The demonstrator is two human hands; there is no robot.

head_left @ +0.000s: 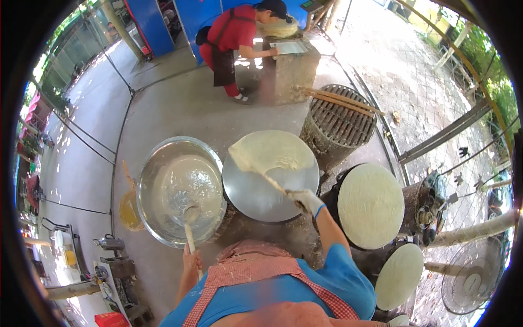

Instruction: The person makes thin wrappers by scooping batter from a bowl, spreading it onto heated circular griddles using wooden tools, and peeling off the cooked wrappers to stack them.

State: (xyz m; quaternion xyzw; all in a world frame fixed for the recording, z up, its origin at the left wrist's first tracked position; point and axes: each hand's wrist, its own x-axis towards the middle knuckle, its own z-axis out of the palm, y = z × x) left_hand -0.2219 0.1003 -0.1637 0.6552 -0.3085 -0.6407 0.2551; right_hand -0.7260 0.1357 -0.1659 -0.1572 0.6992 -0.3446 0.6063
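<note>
My left hand [190, 261] is wrapped round the long handle of a ladle [189, 229]. The ladle's bowl rests in pale batter [188, 171] inside a wide metal basin [144, 215]. A white glove covers my right hand [306, 202], which grips a thin wooden batter spreader [269, 181]. The spreader reaches across a round, flat griddle [259, 199], its far end in a thin layer of batter [280, 144]. That layer covers the far part of the griddle, while bare metal shows on the near part.
Two round griddles at right carry pale flatbread sheets [371, 207] [400, 277]. Sticks [343, 101] lie on a slatted drum [338, 128] beyond. A person in red [231, 35] bends over a block [297, 68]. A yellow container [131, 211] stands left of the basin; a fan [473, 280] stands far right.
</note>
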